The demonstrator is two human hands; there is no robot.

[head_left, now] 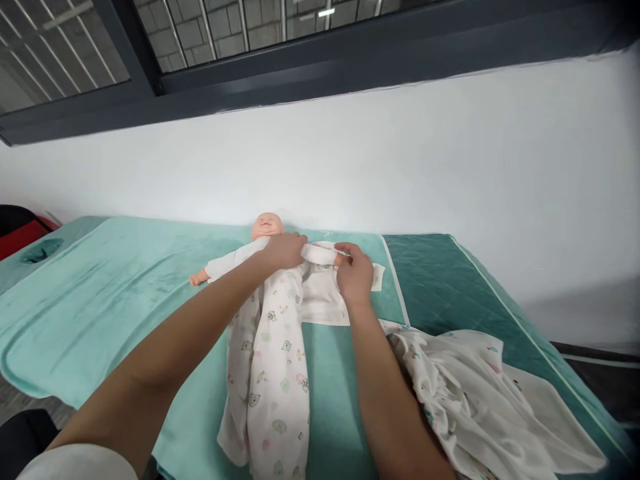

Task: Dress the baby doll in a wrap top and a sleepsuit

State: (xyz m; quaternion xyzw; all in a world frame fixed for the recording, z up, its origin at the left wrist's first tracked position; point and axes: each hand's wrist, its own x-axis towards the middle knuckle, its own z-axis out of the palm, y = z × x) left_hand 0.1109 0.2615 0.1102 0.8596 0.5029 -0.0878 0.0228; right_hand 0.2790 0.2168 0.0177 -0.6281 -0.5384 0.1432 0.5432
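Observation:
A baby doll (267, 227) lies on its back, head toward the wall, in a white top and printed white trousers (280, 373). One white sleeve (319, 254) stretches to the right between my hands. My left hand (286, 251) is closed on this sleeve near the doll's shoulder. At the cuff end my right hand (356, 275) pinches the sleeve, with a bit of the doll's hand showing beside my fingers. A flat piece of white cloth (325, 300) spreads beneath that arm. The doll's other hand (199, 277) pokes out of its sleeve on the left.
A light green cover (125, 287) lies over the padded bed, with darker green quilting (425, 280) to the right. Crumpled white printed cloth (480, 393) lies at the right front. Behind stands a white wall (400, 153) below a dark window frame (325, 80). Something red and black (23, 233) is at far left.

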